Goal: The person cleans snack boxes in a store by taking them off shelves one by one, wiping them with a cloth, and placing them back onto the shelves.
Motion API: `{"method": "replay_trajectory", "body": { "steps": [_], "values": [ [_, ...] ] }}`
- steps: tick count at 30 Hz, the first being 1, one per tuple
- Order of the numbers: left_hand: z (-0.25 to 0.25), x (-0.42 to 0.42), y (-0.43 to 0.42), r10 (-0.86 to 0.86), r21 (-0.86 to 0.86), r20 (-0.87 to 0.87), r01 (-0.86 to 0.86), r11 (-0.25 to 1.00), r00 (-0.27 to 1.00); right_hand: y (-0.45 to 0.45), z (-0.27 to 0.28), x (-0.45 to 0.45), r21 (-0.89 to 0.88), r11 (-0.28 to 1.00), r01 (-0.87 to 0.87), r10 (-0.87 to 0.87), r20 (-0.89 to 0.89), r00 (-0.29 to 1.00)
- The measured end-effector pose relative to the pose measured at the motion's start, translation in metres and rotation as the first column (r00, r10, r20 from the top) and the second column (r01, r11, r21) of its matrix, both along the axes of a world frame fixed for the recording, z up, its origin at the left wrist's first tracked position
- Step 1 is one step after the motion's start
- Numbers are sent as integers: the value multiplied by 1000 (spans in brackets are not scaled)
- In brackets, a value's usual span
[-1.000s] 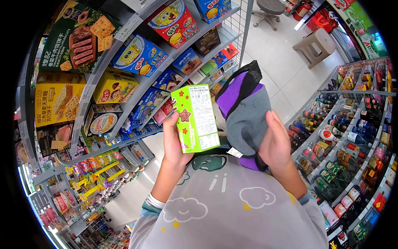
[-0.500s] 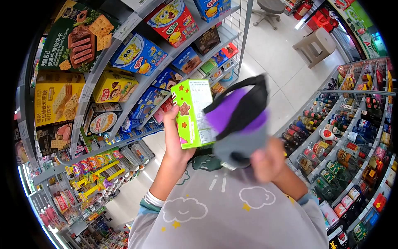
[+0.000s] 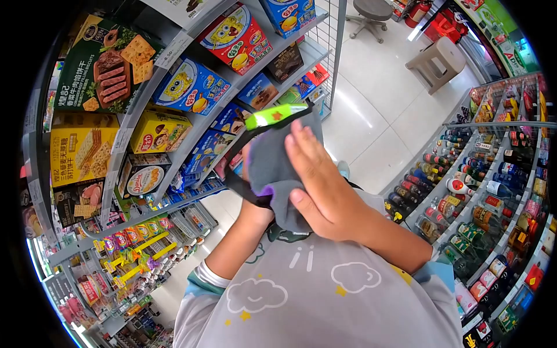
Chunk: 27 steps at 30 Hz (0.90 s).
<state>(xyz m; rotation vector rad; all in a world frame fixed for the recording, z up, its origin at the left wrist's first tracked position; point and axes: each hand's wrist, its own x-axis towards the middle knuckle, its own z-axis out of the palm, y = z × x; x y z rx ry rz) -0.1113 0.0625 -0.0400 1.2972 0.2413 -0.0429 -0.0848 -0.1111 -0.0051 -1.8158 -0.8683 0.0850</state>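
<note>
A bright green box [image 3: 277, 116] with red stars shows only its top end; the rest is behind a grey cloth [image 3: 277, 151] with purple backing and black edging. My left hand [image 3: 256, 213] holds the box from the left and below, with its fingers mostly hidden behind the cloth. Flat against the cloth lies my right hand [image 3: 316, 185], its fingers stretched out and its thumb apart, pressing the cloth onto the box. A loop of the black edging [image 3: 238, 182] hangs out to the left.
Shelves on my left carry boxed biscuits, among them a green box [image 3: 107, 69], a yellow box [image 3: 81, 148] and a blue box [image 3: 190, 87]. Bottles [image 3: 458, 203] line the racks on my right. Ahead on the tiled floor stand a beige stool [image 3: 438, 64] and a grey swivel chair [image 3: 371, 10].
My right hand has moved left with the cloth, from beside the green box onto it, and its fingers have straightened. The cloth now covers most of the box and my left fingers.
</note>
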Motion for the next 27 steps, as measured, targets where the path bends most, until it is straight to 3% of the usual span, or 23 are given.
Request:
{"method": "replay_trajectory", "body": {
  "steps": [1,3,5,7,9,13,15,17,20,23,25,27],
  "values": [
    [-1,3,-1,-8,228,64,-7,974,998,1,-1,4,25,999,28,-28,-22,999],
    [7,1,-7,-16,273,84,-8,962,996,2,-5,15,47,998,36,-35,-24,999],
    [11,2,-12,37,195,127,-61,979,991,5,-6,27,69,996,48,-47,-26,999],
    [32,1,-18,-15,141,-23,19,990,1000,7,-6,36,101,991,92,-85,-77,993],
    [19,-3,-13,-21,133,-43,26,991,999,11,-6,46,110,988,104,-94,-97,991],
    [13,2,1,-21,274,-50,34,961,999,24,-12,48,155,969,193,-155,-230,961],
    [23,2,3,43,-69,-117,-52,996,992,31,-13,42,177,959,219,-170,-259,951],
    [13,-4,11,76,-66,-137,-85,994,988,36,-10,32,134,967,215,-178,-241,954],
    [9,8,18,156,-228,-164,-192,955,974,43,-19,25,99,978,182,-152,-254,955],
    [1,21,27,204,-191,-265,-259,947,942,33,-25,26,100,986,135,-98,-306,947],
    [13,36,13,270,-213,-204,-312,926,941,20,-19,40,45,998,37,-26,-226,974],
    [15,43,1,336,-101,-214,-363,926,917,8,-16,58,61,998,-16,29,-207,978]
  ]
}}
